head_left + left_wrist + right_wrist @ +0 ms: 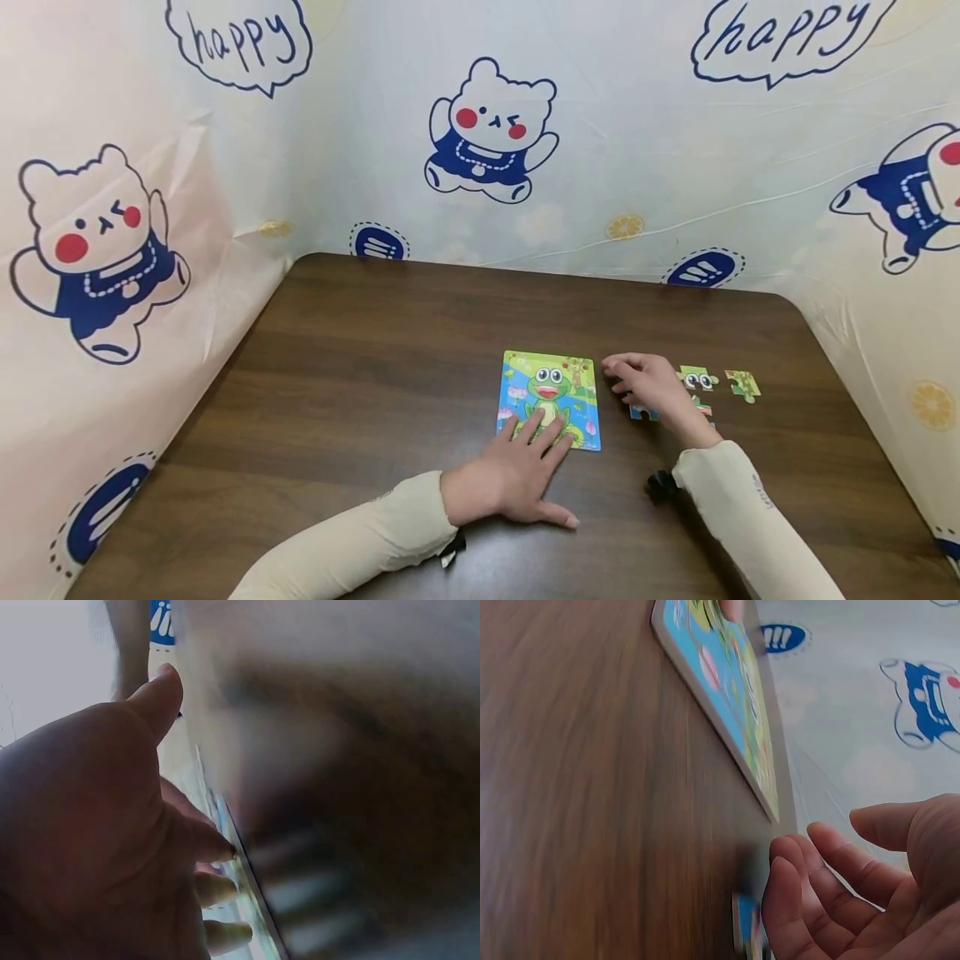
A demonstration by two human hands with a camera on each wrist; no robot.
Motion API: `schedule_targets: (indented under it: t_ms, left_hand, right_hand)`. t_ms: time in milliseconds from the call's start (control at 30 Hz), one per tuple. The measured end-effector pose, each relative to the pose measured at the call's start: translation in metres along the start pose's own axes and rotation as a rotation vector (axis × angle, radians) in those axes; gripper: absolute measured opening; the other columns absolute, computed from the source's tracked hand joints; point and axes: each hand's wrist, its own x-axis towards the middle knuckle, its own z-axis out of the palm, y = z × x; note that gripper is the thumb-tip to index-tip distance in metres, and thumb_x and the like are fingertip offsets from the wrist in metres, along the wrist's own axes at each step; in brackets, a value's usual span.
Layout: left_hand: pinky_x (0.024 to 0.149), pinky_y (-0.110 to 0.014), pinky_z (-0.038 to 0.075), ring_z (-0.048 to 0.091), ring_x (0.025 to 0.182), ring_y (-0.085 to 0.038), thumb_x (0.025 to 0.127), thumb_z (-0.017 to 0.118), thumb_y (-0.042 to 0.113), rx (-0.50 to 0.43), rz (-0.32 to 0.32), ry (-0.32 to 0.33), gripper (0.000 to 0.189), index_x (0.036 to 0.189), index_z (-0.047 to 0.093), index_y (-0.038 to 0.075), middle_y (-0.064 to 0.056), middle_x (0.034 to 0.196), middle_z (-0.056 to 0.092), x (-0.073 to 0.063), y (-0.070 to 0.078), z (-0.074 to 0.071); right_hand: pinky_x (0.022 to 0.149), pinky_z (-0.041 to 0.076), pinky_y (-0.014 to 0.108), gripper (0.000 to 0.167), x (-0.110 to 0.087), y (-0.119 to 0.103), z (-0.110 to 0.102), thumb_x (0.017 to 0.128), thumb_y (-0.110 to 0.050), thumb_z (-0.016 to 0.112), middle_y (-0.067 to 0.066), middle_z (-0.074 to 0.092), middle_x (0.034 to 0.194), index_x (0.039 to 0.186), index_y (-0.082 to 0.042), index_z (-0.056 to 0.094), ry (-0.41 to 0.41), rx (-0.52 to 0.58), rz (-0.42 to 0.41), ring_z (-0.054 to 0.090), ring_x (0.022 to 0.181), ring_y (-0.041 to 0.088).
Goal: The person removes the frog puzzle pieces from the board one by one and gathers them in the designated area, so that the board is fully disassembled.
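Head view: my left hand [517, 477] lies palm down, fingers spread apart, fingertips on the lower part of the frog picture board [550, 373]. So the board sits just ahead of that hand, partly covered by it, and to the left of my right hand [651, 390]. The right hand is over by the loose pieces, fingers loosely bent; no piece shows between them. Blue piece [643, 412] pokes out just under the right palm. Eye piece [698, 380] is just right of that hand, red-striped piece [703, 407] beside its wrist, green piece [742, 385] farther right, apart from the others. Brown table [390, 358] under everything. Cloth [360, 125] with cartoon bears and "happy" bubbles stands beyond both hands. Cream sleeves [352, 533] on both my arms.

Left wrist view: palm and thumb fill the left side, thumb well away from the fingers, fingertips at the board. Big area right of the hand is blurred, can't read it.

Right wrist view: fingers bent, thumb apart from them, nothing seen held. Blue bit right by my fingertips; touching or not, can't tell. Board is beyond the fingers, tilted in this view.
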Motion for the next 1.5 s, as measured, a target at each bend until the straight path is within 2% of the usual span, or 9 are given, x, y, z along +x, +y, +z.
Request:
schedule_targets:
  t_ms: [200,400,600,900,1067,1233,1333,1433,1500]
  left_hand:
    - [0.126,-0.05,0.02,0.008,0.16,-0.024,0.086,0.038,0.088,0.032,0.025,0.026,0.103,0.165,0.012,0.027,0.006,0.173,0.008,-0.003,0.005,-0.001]
    - [0.125,-0.048,0.024,0.013,0.159,-0.023,0.086,0.041,0.087,0.019,0.041,0.017,0.102,0.164,0.016,0.027,0.005,0.172,0.012,-0.004,0.007,-0.002]
    - [0.125,-0.047,0.025,0.013,0.159,-0.024,0.086,0.043,0.086,0.007,0.051,0.014,0.102,0.164,0.017,0.026,0.003,0.172,0.013,-0.004,0.006,-0.002]
    - [0.125,-0.047,0.026,0.015,0.159,-0.025,0.085,0.042,0.087,0.032,0.05,0.01,0.103,0.164,0.019,0.026,0.002,0.172,0.014,-0.003,0.007,-0.002]
    - [0.125,-0.047,0.026,0.014,0.159,-0.025,0.085,0.042,0.087,0.035,0.05,-0.002,0.102,0.164,0.019,0.026,0.002,0.172,0.014,-0.002,0.007,-0.003]
    - [0.124,-0.047,0.027,0.015,0.159,-0.025,0.085,0.042,0.088,0.046,0.046,-0.01,0.102,0.164,0.019,0.027,0.002,0.172,0.013,-0.002,0.008,-0.004]
    - [0.124,-0.047,0.028,0.016,0.159,-0.025,0.085,0.042,0.088,0.05,0.045,-0.009,0.102,0.164,0.019,0.027,0.002,0.172,0.014,-0.001,0.008,-0.004]
    - [0.123,-0.048,0.028,0.016,0.159,-0.025,0.084,0.041,0.088,0.052,0.048,-0.009,0.103,0.164,0.02,0.027,0.002,0.172,0.014,0.0,0.007,-0.004]
    - [0.123,-0.048,0.028,0.016,0.159,-0.025,0.084,0.04,0.089,0.055,0.051,-0.01,0.103,0.164,0.019,0.027,0.002,0.172,0.014,0.0,0.007,-0.003]
  right_hand:
    - [0.073,0.059,0.03,0.038,0.009,-0.008,0.019,0.106,-0.035,0.054,0.016,0.069,0.127,0.13,-0.009,0.069,0.0,-0.045,-0.03,0.072,0.092,0.02]
    - [0.069,0.058,0.029,0.036,0.012,-0.013,0.031,0.105,-0.032,0.056,0.016,0.071,0.116,0.129,-0.009,0.069,-0.01,-0.094,-0.052,0.067,0.082,0.019]
    - [0.07,0.058,0.03,0.036,0.007,-0.018,0.031,0.105,-0.033,0.056,0.017,0.071,0.12,0.129,-0.009,0.069,-0.025,-0.125,-0.052,0.068,0.084,0.02]
    - [0.068,0.056,0.03,0.036,0.003,-0.021,0.033,0.104,-0.033,0.058,0.013,0.075,0.111,0.127,-0.007,0.071,-0.041,-0.162,-0.085,0.066,0.078,0.018]
    - [0.066,0.053,0.028,0.036,0.002,-0.021,0.034,0.104,-0.033,0.058,0.014,0.072,0.114,0.127,-0.008,0.071,-0.032,-0.211,-0.098,0.063,0.078,0.019]
    - [0.076,0.052,0.033,0.03,0.001,-0.023,0.034,0.102,-0.029,0.062,0.015,0.07,0.124,0.124,-0.012,0.073,-0.004,-0.255,-0.141,0.062,0.091,0.023]
    - [0.076,0.051,0.034,0.027,0.001,-0.022,0.035,0.101,-0.025,0.064,0.013,0.072,0.121,0.123,-0.013,0.073,-0.003,-0.24,-0.153,0.06,0.091,0.024]
    - [0.073,0.051,0.029,0.026,0.002,-0.02,0.036,0.1,-0.018,0.065,0.011,0.072,0.11,0.124,-0.011,0.072,-0.013,-0.21,-0.172,0.059,0.085,0.022]
    - [0.075,0.052,0.029,0.027,0.002,-0.018,0.037,0.099,-0.013,0.065,0.01,0.073,0.108,0.125,-0.01,0.071,-0.016,-0.208,-0.189,0.06,0.086,0.021]
